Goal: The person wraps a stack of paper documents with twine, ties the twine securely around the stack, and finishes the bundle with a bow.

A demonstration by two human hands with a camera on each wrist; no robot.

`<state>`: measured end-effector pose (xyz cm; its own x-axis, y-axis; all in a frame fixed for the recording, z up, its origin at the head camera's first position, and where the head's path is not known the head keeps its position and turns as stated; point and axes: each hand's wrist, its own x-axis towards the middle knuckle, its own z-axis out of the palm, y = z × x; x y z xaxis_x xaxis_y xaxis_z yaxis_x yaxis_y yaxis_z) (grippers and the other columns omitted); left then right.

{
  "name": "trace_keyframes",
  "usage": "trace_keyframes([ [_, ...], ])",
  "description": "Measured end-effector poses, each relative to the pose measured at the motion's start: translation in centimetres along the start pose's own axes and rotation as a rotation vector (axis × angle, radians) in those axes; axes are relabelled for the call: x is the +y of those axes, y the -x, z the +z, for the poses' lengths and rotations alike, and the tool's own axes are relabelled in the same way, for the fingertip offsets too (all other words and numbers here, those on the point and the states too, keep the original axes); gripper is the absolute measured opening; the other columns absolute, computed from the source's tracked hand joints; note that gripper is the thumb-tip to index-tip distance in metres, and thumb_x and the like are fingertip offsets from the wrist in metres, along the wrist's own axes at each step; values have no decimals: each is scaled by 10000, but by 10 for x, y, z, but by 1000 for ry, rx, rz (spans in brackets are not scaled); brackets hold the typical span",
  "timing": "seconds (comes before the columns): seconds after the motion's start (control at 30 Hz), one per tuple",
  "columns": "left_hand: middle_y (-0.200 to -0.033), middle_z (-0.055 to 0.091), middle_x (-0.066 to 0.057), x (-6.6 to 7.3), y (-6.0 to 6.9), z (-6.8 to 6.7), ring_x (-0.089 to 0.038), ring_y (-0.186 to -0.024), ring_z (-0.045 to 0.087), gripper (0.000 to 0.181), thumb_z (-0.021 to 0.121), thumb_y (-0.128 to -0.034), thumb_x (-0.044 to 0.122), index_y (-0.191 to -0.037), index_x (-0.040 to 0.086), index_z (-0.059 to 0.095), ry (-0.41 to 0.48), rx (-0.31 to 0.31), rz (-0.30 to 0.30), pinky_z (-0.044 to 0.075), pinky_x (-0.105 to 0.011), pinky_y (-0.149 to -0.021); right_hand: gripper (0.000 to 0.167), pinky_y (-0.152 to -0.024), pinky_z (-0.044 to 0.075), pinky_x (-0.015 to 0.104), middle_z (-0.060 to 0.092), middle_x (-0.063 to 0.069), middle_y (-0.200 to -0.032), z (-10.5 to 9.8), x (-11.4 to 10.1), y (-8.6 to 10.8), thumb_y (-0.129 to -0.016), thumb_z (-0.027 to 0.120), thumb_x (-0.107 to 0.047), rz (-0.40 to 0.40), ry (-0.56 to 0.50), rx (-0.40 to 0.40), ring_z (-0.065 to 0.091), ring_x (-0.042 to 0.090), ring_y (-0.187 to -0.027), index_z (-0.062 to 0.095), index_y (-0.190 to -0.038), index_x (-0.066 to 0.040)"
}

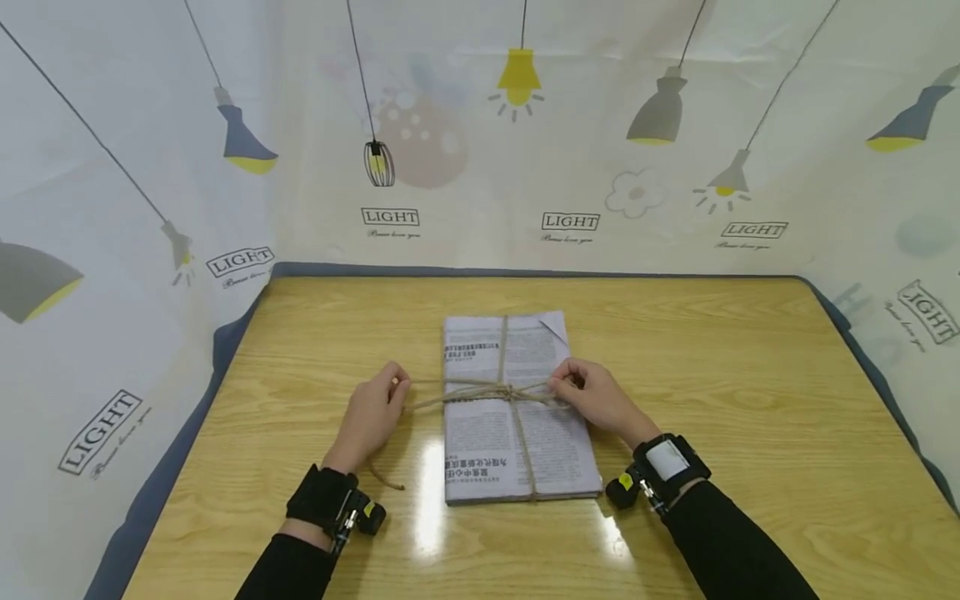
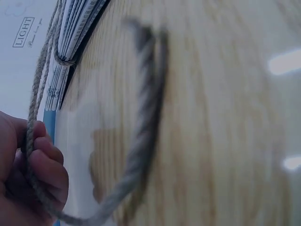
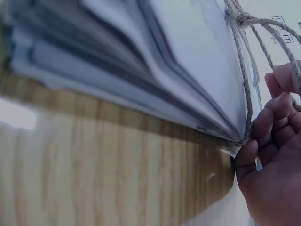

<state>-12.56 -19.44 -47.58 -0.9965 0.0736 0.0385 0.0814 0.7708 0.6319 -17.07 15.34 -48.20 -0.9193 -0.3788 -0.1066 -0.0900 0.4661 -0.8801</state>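
A stack of folded newspapers (image 1: 480, 446) lies on the table, with twine (image 1: 522, 437) wrapped round it lengthwise and across and a knot near the middle of its top. To the left of the stack, my left hand (image 1: 372, 414) pinches strands of the twine, which run taut to the knot. A loose twine end (image 2: 143, 103) hangs from that hand and looms large and blurred in the left wrist view. My right hand (image 1: 596, 398) pinches a twine loop over the stack's right edge. In the right wrist view, the right fingers (image 3: 263, 123) are beside the stack's twine-wrapped edge.
The wood-grain table (image 1: 300, 333) extends on all sides of the stack, with glossy light reflections near its front. A pale curtain (image 1: 480, 192) printed with lamps stands round the back and sides. Both wrists carry black straps with small cameras.
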Motion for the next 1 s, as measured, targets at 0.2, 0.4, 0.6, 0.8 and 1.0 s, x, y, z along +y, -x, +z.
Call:
trace_keyframes([
  [0.2,-645,557,0,5,-5,0,-125,-497,439,155,471,-1036,229,-1064,132,588,-17,-34,-30,348,-257,-477,174,-602,418,245,557,17,-779,-5,-1,2,-963,621,-274,0,27,4,492,127,-667,651,-957,-103],
  [0.4,-633,546,8,7,-8,3,-125,-499,449,162,477,-1031,249,-1061,148,600,-27,-46,-51,353,-265,-483,159,-595,410,234,570,46,-797,-9,-11,7,-970,608,-200,14,49,2,483,109,-664,650,-974,-46],
  [0.6,-651,573,5,7,-9,2,-128,-497,468,181,477,-1028,269,-1073,151,606,-28,-47,-63,361,-274,-486,206,-614,421,236,611,126,-854,-15,-26,12,-986,577,-171,18,46,-32,496,116,-695,649,-1018,19],
  [0.8,-882,686,-52,9,-9,-1,-188,-685,609,257,466,-1031,316,-1175,158,609,-38,-45,-83,477,-338,-615,278,-622,430,239,600,89,-855,-20,-7,6,-1003,546,-321,26,82,-34,492,129,-705,669,-1039,-74],
  [1.0,-1380,553,-130,19,-12,0,-330,-1275,516,360,543,-998,283,-1321,127,563,-124,-4,58,421,-530,-1039,281,-760,510,346,643,84,-1030,-21,-8,6,-1006,544,-292,-99,167,0,594,199,-889,644,-1155,-76],
])
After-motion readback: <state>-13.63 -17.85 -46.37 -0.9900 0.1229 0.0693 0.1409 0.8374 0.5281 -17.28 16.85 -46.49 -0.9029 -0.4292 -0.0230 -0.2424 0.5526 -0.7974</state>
